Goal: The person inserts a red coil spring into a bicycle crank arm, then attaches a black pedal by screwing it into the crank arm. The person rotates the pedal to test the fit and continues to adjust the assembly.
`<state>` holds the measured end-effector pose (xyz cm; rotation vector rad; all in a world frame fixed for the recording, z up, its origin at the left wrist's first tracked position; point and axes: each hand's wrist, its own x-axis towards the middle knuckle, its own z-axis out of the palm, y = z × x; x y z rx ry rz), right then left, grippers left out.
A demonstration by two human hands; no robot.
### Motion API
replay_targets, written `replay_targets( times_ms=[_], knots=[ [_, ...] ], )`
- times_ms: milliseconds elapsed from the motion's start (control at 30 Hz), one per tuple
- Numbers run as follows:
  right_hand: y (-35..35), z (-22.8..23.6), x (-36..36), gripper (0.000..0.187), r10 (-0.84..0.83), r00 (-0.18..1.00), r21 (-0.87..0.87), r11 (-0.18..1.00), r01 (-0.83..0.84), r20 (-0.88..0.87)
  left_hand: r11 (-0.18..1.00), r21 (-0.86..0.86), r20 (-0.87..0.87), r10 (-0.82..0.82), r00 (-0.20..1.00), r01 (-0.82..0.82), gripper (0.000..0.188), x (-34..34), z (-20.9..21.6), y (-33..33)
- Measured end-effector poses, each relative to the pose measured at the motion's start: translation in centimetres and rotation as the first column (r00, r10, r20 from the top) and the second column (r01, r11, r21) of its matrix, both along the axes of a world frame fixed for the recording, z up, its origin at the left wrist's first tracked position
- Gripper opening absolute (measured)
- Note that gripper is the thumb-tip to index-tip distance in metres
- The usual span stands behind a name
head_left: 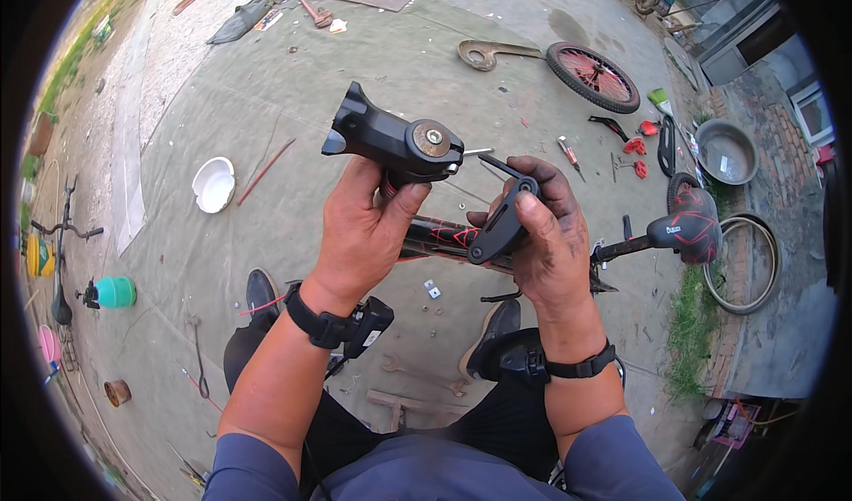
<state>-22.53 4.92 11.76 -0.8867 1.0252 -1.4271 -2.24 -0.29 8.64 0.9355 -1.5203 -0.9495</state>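
My left hand (355, 235) is closed around the underside of a black bicycle handlebar stem (377, 137). A round rusty cap with a bolt (433, 137) sits on top of the stem. In my right hand (555, 244) is a black folding hex-key multi-tool (499, 230), with one dark key swung out toward the stem's clamp end. A small gap seems to lie between key and stem. Beneath both hands runs a black and red bicycle frame (435, 235), partly hidden, leading right to a black saddle (688, 232).
A spoked wheel (593, 77), a chain guard (488, 53), red pieces (635, 146) and a screwdriver (568, 152) lie on the green ground sheet. A metal basin (726, 150) and a tyre (772, 261) stand right. A white dish (213, 184) and wrench (422, 374) lie nearer.
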Motion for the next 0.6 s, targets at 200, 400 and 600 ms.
replay_targets(
  times_ms=[200,400,600],
  knots=[
    [-0.17,0.24,0.04,0.059,0.027,0.993,0.063,0.997,-0.035,0.114,1.0,-0.008,0.012,0.015,1.0,-0.015,0.03,0.06,-0.05,0.01],
    [-0.23,-0.03,-0.23,0.059,0.042,0.988,0.068,0.996,-0.053,0.148,1.0,-0.02,0.018,0.021,1.0,-0.021,0.029,0.05,-0.09,-0.02],
    [-0.28,-0.02,-0.31,0.057,0.055,0.986,0.07,0.995,-0.067,0.159,0.999,-0.023,-0.004,0.026,1.0,-0.026,0.028,-0.1,0.06,0.03]
  ],
)
